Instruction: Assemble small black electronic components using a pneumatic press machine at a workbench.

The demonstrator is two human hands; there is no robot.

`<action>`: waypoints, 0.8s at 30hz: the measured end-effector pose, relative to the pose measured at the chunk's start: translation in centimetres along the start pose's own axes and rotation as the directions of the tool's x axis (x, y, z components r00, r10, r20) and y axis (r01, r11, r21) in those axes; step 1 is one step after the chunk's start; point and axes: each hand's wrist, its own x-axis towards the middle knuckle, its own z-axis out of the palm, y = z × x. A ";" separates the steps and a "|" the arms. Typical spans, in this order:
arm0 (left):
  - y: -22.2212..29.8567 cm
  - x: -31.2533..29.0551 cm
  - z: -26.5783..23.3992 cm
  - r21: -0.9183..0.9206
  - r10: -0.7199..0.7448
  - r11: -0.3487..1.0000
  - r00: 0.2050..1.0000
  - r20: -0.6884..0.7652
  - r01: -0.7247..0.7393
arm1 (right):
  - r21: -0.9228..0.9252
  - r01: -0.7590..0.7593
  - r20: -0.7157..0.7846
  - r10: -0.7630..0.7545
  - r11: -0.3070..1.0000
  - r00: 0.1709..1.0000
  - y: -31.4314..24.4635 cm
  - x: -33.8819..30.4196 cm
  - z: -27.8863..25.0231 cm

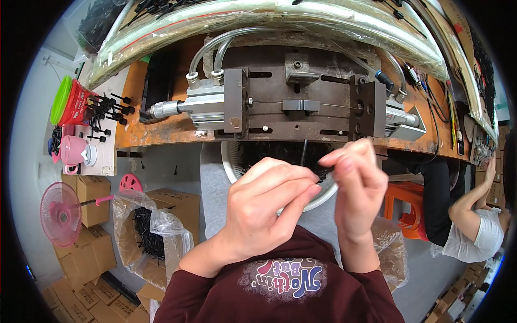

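My left hand (266, 202) is closed in a pinch over the lap. A thin black rod (305, 153) sticks up at its fingertips and seems gripped there, though its lower end is hidden. Close by on the right, my right hand (356, 185) is also pinched, its fingertips slightly smeared by motion; whatever it holds is too small to make out. Beneath both hands, a round white basket (230, 166) holds many thin black parts (264, 153). Just beyond them stands a dark metal fixture (269, 121) with two small grey jaw blocks (301, 105) at its centre.
Air cylinders (202, 107) with clear hoses flank the fixture on the wooden bench (161, 132). At left are black knobbed parts (110, 110), a pink cup (72, 151), a pink fan (60, 214) and cartons. Another person (474, 226) sits at far right, near an orange stool (404, 207).
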 end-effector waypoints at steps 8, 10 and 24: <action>0.5 -0.4 -1.2 -0.091 0.132 0.988 0.986 0.104 -0.123 | 0.402 -0.293 0.041 0.303 0.867 0.952 0.3 1.1 0.4; 0.2 -0.9 -1.1 -0.104 0.174 0.981 0.978 0.113 -0.163 | 0.471 -0.337 0.106 0.327 0.815 0.939 0.6 1.2 0.2; -0.2 -1.7 -1.3 -0.083 0.183 0.982 0.973 0.144 -0.172 | 0.498 -0.396 0.172 0.360 0.771 0.917 0.4 1.2 0.1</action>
